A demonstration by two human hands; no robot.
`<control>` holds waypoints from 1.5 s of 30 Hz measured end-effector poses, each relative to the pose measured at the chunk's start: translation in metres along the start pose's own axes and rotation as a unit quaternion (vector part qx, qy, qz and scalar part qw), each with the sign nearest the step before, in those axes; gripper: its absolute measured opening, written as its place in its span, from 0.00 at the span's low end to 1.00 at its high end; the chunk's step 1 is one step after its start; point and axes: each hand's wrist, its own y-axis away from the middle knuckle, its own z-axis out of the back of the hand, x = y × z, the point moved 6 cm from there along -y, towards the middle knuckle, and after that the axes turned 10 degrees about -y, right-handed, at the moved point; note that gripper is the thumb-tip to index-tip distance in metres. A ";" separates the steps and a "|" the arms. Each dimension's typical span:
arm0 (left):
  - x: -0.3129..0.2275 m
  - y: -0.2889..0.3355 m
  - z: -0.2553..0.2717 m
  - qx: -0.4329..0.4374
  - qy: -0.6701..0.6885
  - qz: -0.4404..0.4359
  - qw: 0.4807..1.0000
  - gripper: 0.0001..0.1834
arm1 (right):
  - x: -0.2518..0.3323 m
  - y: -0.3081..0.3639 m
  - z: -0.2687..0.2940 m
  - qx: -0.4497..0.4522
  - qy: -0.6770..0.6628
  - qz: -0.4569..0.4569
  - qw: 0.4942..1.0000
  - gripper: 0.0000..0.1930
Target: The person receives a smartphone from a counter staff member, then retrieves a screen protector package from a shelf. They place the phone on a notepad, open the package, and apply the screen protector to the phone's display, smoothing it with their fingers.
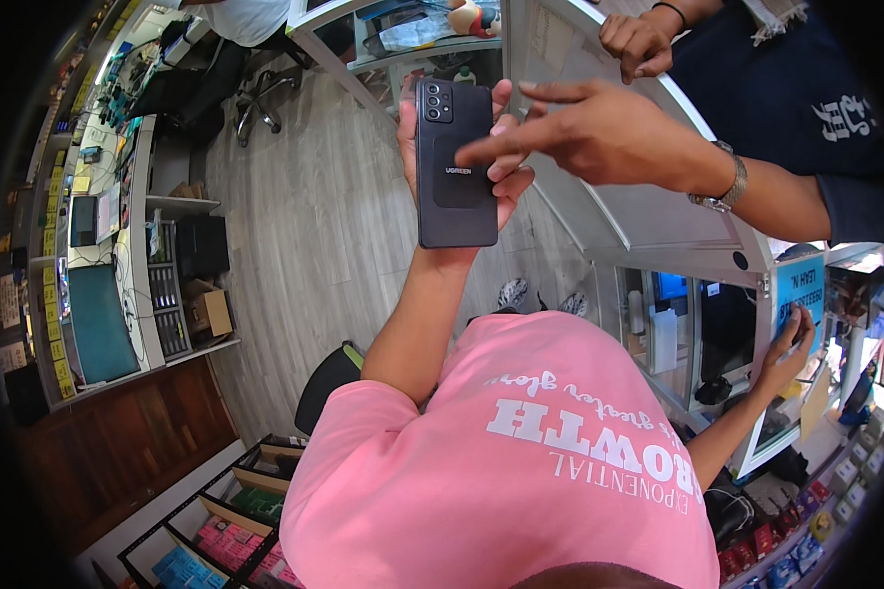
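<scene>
A black smartphone [457, 221] lies back side up in my left hand [508, 191], with its cameras at the top left corner. My fingers wrap round it from beneath and show along both sides. A dark rectangular pad sits on the phone's back. From the right, another person's hand [599, 133] with a metal watch [725, 182] reaches over the phone, a finger pointing at the pad. Off to the right, my right hand [788, 348] rests with fingers stretched out against a blue sign [801, 285] on the glass display case [673, 245].
The other person's second hand [641, 44] lies curled at the case's far edge. To the left stand a workbench [98, 324] and an office chair [189, 90]. Shelves of small packages [231, 535] are at the lower left. Grey wooden floor [304, 226] lies between.
</scene>
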 end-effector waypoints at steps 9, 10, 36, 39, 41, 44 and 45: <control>0.001 -0.009 0.003 0.066 0.000 -0.026 0.997 0.53 | 0.006 0.000 0.000 -0.004 0.019 -0.013 1.000 0.20; 0.000 -0.009 0.004 0.064 0.000 -0.026 0.998 0.53 | 0.007 0.000 0.000 -0.004 0.021 -0.014 1.000 0.20; -0.005 -0.002 0.021 -0.008 -0.074 -0.041 0.996 0.39 | 0.047 0.013 -0.014 -0.070 -0.104 0.014 0.992 0.20; 0.000 -0.002 0.023 -0.013 -0.087 -0.042 0.995 0.37 | 0.113 0.031 -0.071 0.056 -0.212 0.016 0.976 0.22; 0.005 -0.002 0.024 -0.012 -0.084 -0.043 0.995 0.35 | 0.167 0.046 -0.119 0.227 -0.244 0.031 0.942 0.41; 0.006 0.001 0.024 -0.024 -0.097 -0.056 0.993 0.34 | 0.229 0.055 -0.162 0.310 -0.220 0.075 0.922 0.37; 0.004 0.003 0.024 -0.027 -0.105 -0.063 0.992 0.33 | 0.236 0.060 -0.173 0.360 -0.233 0.018 0.903 0.33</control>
